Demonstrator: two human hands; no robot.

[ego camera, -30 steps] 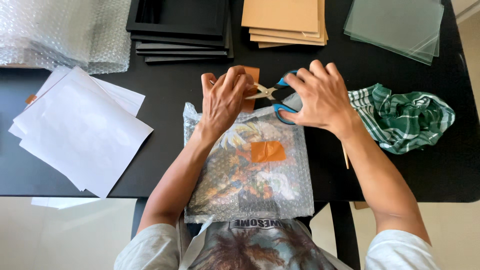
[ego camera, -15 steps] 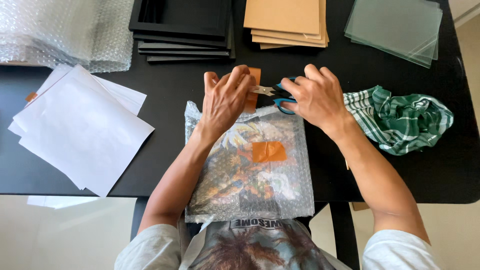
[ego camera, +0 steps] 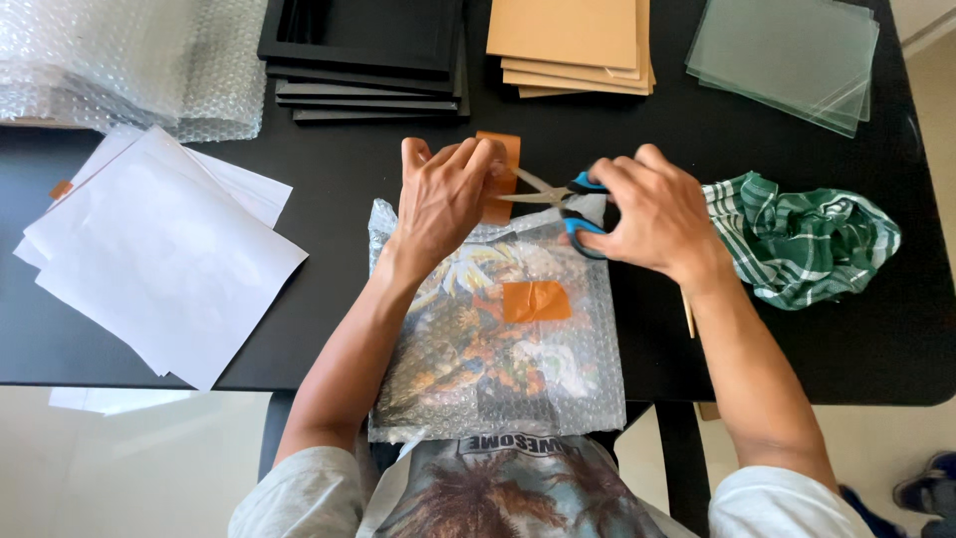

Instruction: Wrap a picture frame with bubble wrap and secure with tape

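Your left hand [ego camera: 443,199] presses flat on the top edge of the bubble-wrapped picture [ego camera: 498,339], its fingers curled over a strip of brown tape [ego camera: 498,174] that sticks up past that edge, pinning the strip against the bench [ego camera: 329,249]. Your right hand [ego camera: 652,214] grips the blue-handled scissors [ego camera: 558,199], fingers closed through the handle loops, with the blades pointing left and meeting the tape just beside your left fingertips. The wrapped picture lies at the near edge of the bench, right in front of you, its lower end hanging over your lap; a second piece of brown tape [ego camera: 536,301] holds the wrap shut near its middle. To your left sits a loose pile of white paper sheets [ego camera: 159,259], and behind it a heap of bubble wrap [ego camera: 129,65]. Along the far edge you have a stack of black frames [ego camera: 363,60], a stack of brown backing boards [ego camera: 573,45] and a stack of glass panes [ego camera: 787,55]. A crumpled green-and-white striped cloth [ego camera: 807,239] lies just right of your right hand.
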